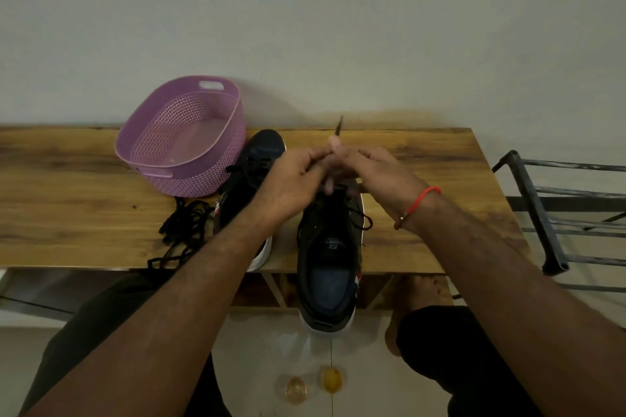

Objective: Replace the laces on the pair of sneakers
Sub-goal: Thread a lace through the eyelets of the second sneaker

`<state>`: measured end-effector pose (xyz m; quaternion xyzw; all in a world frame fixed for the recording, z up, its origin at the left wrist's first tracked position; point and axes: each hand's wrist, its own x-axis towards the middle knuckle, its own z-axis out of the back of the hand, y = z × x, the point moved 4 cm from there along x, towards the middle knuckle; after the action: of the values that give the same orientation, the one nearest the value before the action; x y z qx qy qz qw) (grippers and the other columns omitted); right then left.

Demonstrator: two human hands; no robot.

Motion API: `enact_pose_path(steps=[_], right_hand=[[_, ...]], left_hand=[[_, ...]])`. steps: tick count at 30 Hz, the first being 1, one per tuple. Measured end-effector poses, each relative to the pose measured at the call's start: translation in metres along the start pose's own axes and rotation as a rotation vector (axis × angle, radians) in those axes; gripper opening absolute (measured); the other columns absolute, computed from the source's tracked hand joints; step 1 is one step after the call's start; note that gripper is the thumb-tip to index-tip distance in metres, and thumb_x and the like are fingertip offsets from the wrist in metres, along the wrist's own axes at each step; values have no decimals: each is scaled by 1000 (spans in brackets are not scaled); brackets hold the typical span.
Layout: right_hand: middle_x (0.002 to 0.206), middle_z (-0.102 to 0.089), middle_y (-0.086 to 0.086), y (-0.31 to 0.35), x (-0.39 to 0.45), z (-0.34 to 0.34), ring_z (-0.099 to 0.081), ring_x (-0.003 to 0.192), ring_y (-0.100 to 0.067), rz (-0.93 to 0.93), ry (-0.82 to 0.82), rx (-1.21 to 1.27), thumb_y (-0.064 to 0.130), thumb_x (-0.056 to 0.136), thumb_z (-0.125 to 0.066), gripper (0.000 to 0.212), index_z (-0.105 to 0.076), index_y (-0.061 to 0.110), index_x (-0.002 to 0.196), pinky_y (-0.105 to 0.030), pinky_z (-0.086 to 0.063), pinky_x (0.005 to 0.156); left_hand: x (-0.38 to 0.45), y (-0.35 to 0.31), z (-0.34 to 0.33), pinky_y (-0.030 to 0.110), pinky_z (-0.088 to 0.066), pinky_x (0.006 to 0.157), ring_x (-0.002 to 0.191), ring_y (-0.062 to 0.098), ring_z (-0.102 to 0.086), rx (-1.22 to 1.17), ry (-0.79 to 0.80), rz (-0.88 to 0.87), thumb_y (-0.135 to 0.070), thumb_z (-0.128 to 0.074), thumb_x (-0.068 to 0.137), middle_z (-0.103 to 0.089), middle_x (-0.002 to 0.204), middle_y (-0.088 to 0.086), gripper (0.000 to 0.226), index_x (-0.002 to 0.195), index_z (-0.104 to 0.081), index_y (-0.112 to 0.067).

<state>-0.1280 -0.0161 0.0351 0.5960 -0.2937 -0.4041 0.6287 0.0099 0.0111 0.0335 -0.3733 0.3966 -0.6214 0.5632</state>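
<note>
Threading in progress on the near sneaker (327, 257), which lies on the wooden table (423, 159) with its heel overhanging the front edge. Both hands meet above its forward eyelets: the right hand (369, 173) pinches a black lace end (338, 127) that points up past the fingertips; the left hand (298, 179) has fingers curled at the same spot, apparently pinching the lace too, though the overlap hides the contact.

The second sneaker (252, 179) lies just left of it, partly under the left forearm, loosely laced. A tangle of loose black laces (183, 230) rests near the table's front-left edge, one strand at the lip. A purple perforated basket (183, 139) stands behind it.

Risks, as judged:
- Overhanging heel: a firm pull on the lace may tip the near sneaker off the table.
- Skipped or crossed eyelet: the fingers block the view of the holes.
- Loose laces could slide off if the forearm brushes them.
- Uneven lace ends if 1 side is drawn too far.
</note>
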Motion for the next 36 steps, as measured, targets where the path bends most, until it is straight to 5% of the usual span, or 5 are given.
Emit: enact_pose_path(steps=[9, 16, 22, 31, 36], right_hand=[[85, -71, -10, 3, -1, 15, -64, 78, -20, 119, -369, -402, 29, 104, -49, 30, -73, 13, 94, -33, -50, 68], [85, -66, 6, 10, -4, -3, -62, 85, -21, 244, -223, -775, 26, 102, -48, 25, -71, 16, 101, -38, -50, 76], [117, -62, 3, 5, -2, 11, -57, 105, -13, 72, -225, -828, 41, 99, -55, 39, -61, 19, 130, -30, -48, 90], [89, -62, 7, -20, -23, 24, -57, 76, -9, -205, -160, -733, 41, 93, -61, 16, -59, 26, 97, -25, -43, 59], [92, -65, 0, -22, -35, 20, -64, 79, -15, -290, -59, -642, 48, 96, -57, 25, -58, 23, 96, -31, -56, 65]], left_hand=[[-1, 5, 4, 25, -53, 79, 87, 0, -67, -34, -267, 97, -32, -65, 96, -72, 95, -15, 9, 98, -74, -32], [-1, -7, -2, 23, -57, 85, 95, 9, -72, -357, -257, -10, -12, -73, 91, -78, 98, -4, 16, 107, -76, -15], [-14, -25, 80, 22, -54, 90, 102, 3, -67, -186, -1023, -317, -19, -64, 99, -73, 107, 0, 22, 116, -72, -8], [-6, -12, 6, 20, -57, 81, 81, -6, -64, 386, -256, -168, -28, -73, 92, -68, 87, -22, 11, 102, -77, -30], [-11, -28, 51, 46, -57, 66, 65, 13, -60, -283, -637, -168, -23, -51, 106, -61, 85, -4, 6, 106, -57, -21]])
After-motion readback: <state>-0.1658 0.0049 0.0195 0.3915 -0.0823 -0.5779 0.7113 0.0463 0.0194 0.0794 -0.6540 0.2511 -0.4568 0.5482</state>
